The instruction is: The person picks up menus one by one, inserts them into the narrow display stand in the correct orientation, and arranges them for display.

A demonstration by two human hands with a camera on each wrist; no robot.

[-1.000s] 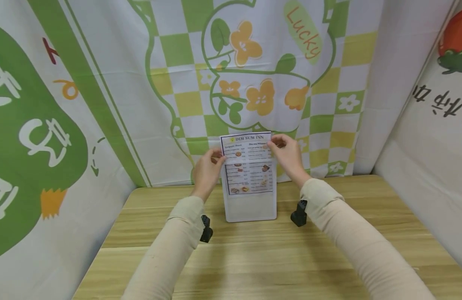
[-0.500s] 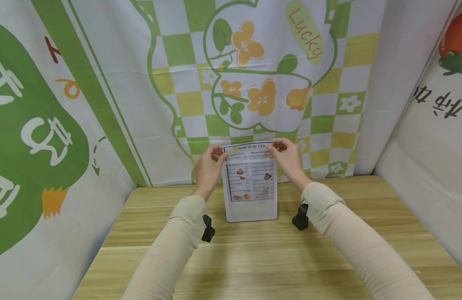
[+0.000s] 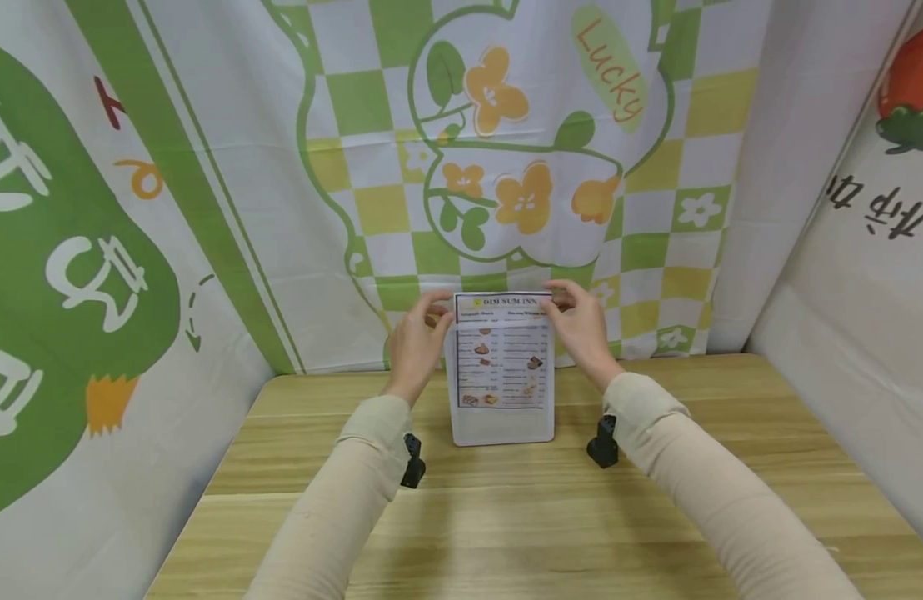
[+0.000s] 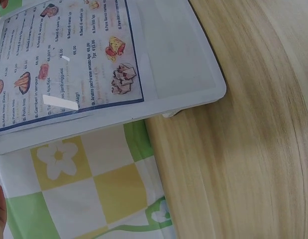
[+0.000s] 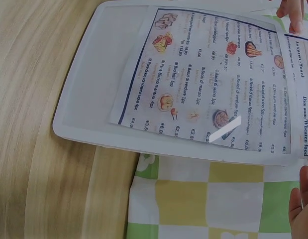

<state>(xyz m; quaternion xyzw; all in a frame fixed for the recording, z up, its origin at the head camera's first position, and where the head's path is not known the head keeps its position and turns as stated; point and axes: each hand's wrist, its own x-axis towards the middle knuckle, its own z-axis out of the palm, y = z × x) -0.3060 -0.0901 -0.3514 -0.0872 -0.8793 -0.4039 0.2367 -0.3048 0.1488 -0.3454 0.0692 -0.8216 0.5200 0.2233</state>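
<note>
Menu sheet part-way into its clear stand, both hands pinching the top corners.

To seat it well, I judge both corners should go down evenly so the paper stays square in the sleeve and does not buckle. The left hand (image 3: 415,343) and right hand (image 3: 581,327) each have a grip on an upper corner of the menu sheet (image 3: 503,350), printed "DIM SUM INN" with small food photos and price columns. The clear stand (image 3: 502,425) stands upright on the wooden worktop (image 3: 506,517), close to the checked backdrop (image 3: 371,208).
</note>
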